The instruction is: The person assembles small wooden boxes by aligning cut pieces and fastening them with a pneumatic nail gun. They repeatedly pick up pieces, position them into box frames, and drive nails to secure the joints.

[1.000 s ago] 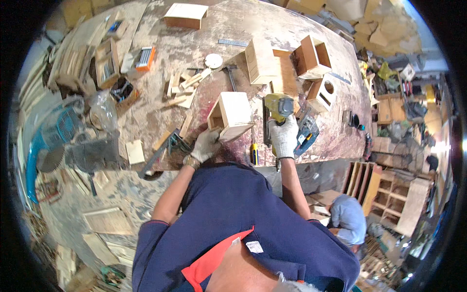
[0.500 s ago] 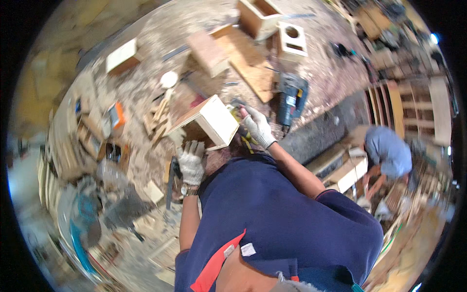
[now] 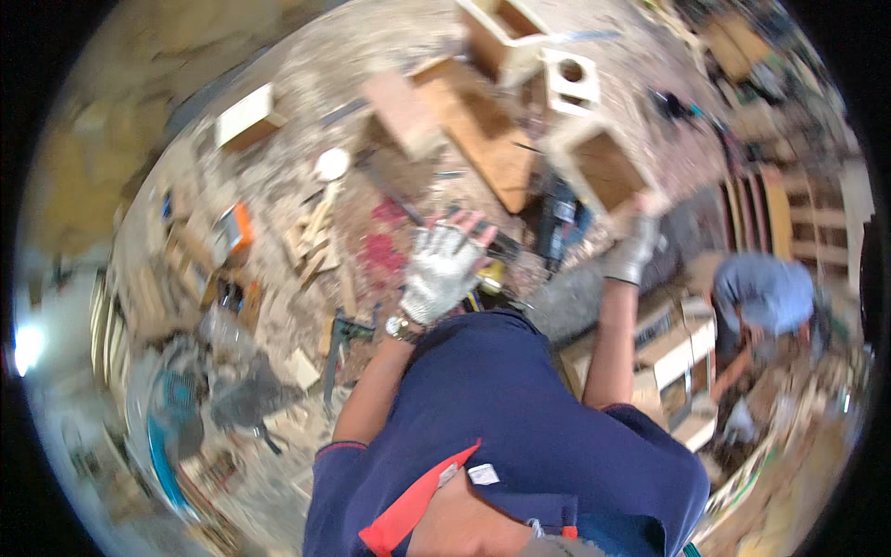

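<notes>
Box (image 3: 605, 172) shifted, right fingers (image 3: 642, 205) gripping it, left fingers (image 3: 484, 236) splayed, stained workbench (image 3: 369, 252), cluttered workshop (image 3: 780, 135)

Head-worn fisheye, facing down; left hand (image 3: 440, 276), right hand (image 3: 637, 249) near.

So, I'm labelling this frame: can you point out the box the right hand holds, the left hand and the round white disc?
Held box (image 3: 608, 171): head view, inside panel.
Left hand (image 3: 438, 272): head view, middle of the glove.
White disc (image 3: 332, 165): head view, face centre.

Two gloved hands (image 3: 438, 276) (image 3: 636, 249) — one held box (image 3: 608, 172), one round-holed box (image 3: 581, 85); one wristwatch (image 3: 397, 326), one white disc (image 3: 332, 164) — one co-worker (image 3: 763, 290).
</notes>
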The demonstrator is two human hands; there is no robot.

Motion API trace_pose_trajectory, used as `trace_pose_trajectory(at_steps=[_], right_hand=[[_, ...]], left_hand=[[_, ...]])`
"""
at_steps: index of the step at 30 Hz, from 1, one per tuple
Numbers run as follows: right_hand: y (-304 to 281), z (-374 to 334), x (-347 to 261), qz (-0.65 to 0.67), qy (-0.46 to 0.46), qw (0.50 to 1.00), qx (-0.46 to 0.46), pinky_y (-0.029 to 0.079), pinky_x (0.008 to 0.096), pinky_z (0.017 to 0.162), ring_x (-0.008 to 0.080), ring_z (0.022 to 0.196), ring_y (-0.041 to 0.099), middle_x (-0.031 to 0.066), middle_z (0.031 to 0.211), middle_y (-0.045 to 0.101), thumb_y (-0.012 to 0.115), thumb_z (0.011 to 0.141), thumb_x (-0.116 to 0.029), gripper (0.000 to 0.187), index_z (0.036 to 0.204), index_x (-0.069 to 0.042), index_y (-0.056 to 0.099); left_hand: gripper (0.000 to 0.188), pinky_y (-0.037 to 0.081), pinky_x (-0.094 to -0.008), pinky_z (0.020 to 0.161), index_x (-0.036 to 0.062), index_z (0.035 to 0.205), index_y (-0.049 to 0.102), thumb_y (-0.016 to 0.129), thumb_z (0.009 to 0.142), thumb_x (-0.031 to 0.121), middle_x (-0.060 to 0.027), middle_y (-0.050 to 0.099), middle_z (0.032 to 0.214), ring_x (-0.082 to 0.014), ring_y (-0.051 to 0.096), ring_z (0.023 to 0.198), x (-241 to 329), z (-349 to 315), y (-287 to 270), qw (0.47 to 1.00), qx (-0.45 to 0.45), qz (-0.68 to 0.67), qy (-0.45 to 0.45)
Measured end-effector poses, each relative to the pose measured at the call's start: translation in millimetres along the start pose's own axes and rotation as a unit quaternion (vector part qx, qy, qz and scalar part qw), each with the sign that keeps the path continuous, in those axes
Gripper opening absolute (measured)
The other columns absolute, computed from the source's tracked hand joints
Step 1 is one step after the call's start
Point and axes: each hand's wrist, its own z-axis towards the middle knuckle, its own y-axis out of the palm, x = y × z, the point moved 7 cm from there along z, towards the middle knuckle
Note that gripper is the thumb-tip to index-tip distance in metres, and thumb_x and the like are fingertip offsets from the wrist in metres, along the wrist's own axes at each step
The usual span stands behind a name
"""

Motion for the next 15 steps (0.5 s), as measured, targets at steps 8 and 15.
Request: trace_pose_trajectory(at_steps=[8,15], right_hand=[[-40.5,156.5,49.6,0.034,0.162,0.984,0.064,0.054,0.0411,0.080,0.0273,0.098,0.066,0.0080,0.114,0.068,0.068,0.093,-0.055,0.056,0.130,-0.014,0.060],[-92.3,198.4,124.2,-0.274,0.134,0.947,0.102,0.052,0.0430,0.087,0.0258,0.099,0.063,0.0111,0.118,0.067,0.067,0.093,-0.057,0.068,0.128,0.002,0.067]], left_hand=[[0.051,0.035,-0.0503,0.119,0.0164,0.137,0.066,0.074,0.089,0.032,-0.0107,0.060,0.145,-0.0288,0.056,0.134,-61.8,-62.4,-2.6,0.992,-0.037,0.061,-0.106],[0.053,0.049,-0.0453,0.098,0.0096,0.132,0.066,0.079,0.085,0.032,-0.0142,0.067,0.125,-0.0331,0.063,0.116,-149.9,-89.9,-36.7,0.950,0.038,0.068,-0.302]])
